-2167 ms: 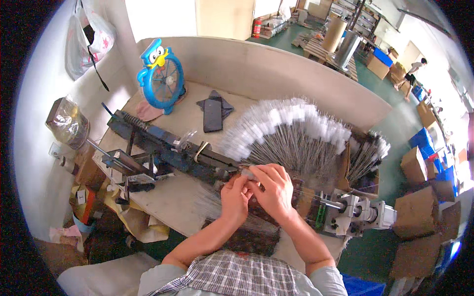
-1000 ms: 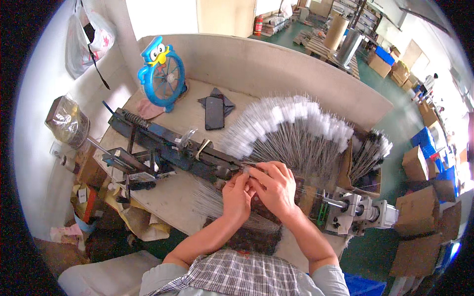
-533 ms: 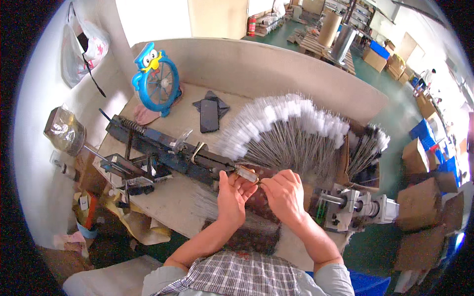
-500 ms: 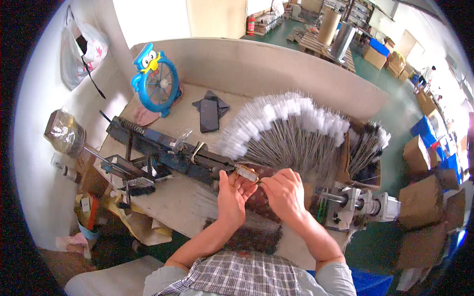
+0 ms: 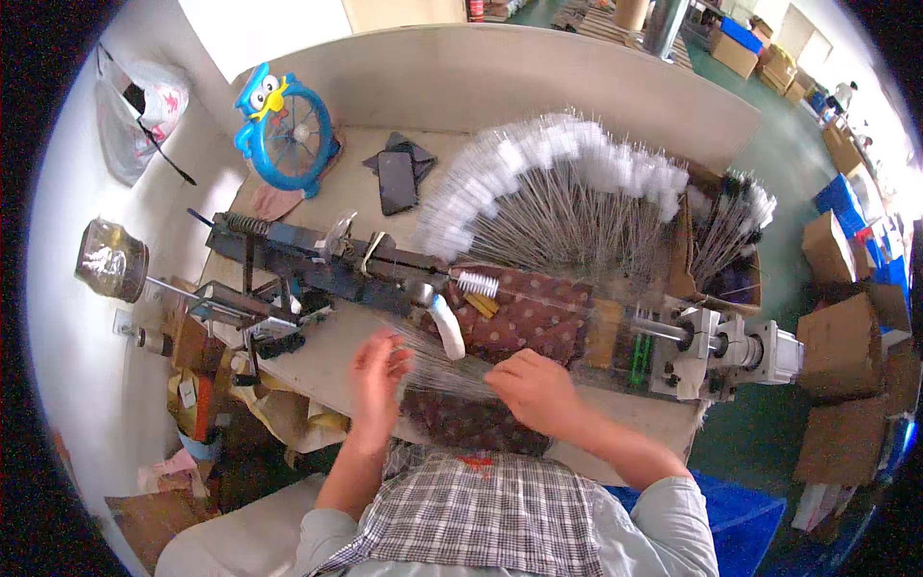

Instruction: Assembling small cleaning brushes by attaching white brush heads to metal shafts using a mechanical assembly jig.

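A white-bristled brush head (image 5: 477,284) is sitting at the end of the black machine bar (image 5: 380,281), over the dotted brown cloth (image 5: 543,313), with no hand on it. Below the curved white handle (image 5: 447,329), thin bare wires (image 5: 447,373) are lying. My left hand (image 5: 378,375) is hovering by their left side, blurred, fingers half curled and slightly apart; my right hand (image 5: 534,389) is bunching its fingertips at their right end, and I can't tell whether it's pinching one. Beyond, white-tipped brushes (image 5: 558,149) are fanning across the table (image 5: 332,356) beside a cardboard box (image 5: 684,255). I'm judging those done, the loose wires left.
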Motion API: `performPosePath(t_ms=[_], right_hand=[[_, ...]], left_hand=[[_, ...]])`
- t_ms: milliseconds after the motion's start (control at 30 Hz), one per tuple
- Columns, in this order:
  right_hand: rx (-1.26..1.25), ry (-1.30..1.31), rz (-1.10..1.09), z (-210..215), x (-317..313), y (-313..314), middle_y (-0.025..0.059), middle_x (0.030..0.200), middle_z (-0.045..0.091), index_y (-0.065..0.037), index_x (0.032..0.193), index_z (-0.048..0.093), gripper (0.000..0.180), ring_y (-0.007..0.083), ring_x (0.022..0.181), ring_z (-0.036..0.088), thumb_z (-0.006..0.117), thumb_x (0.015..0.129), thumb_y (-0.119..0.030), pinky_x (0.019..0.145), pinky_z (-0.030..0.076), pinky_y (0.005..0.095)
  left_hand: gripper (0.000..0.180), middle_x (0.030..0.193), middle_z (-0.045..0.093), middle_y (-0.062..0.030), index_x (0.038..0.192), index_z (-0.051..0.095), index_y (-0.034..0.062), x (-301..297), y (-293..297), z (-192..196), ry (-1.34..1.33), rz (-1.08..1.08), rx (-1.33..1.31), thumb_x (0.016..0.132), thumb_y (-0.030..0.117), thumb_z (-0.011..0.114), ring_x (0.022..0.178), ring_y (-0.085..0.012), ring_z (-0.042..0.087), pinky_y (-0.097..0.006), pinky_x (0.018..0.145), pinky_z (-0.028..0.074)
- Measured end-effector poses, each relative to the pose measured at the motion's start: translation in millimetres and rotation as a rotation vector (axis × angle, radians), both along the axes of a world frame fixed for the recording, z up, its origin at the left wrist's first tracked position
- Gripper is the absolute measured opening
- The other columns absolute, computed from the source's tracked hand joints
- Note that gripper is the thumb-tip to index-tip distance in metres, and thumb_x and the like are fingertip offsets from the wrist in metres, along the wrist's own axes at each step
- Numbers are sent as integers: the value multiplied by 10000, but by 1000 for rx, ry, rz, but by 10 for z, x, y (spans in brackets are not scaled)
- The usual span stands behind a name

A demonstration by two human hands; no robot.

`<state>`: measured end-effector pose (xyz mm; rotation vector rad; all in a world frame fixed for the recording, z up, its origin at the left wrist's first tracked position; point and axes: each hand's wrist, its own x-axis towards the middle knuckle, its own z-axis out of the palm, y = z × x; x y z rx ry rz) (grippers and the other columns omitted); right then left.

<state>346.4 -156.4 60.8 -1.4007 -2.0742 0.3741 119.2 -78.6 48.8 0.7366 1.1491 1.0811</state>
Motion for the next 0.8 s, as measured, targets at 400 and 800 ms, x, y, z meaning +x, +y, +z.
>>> performPosePath(t_ms=[400, 800], right_hand=[[-110, -450, -37, -228, 160, -171, 18, 767, 467, -150, 746, 642, 171, 217, 792, 481, 699, 657, -285, 642, 408, 359], [-241, -440, -333, -203, 179, -197, 51, 774, 590, -128, 785, 636, 156, 234, 777, 584, 621, 769, -283, 623, 492, 373]], left_hand=[[210, 702, 567, 35, 816, 596, 111, -2972, 502, -830, -97, 719, -11, 824, 316, 639, 612, -88, 526, -224, 570, 438], [395, 878, 617, -58, 984, 589, 24, -1637, 417, -309, 368, 861, 92, 857, 398, 568, 718, -139, 556, -279, 626, 434]])
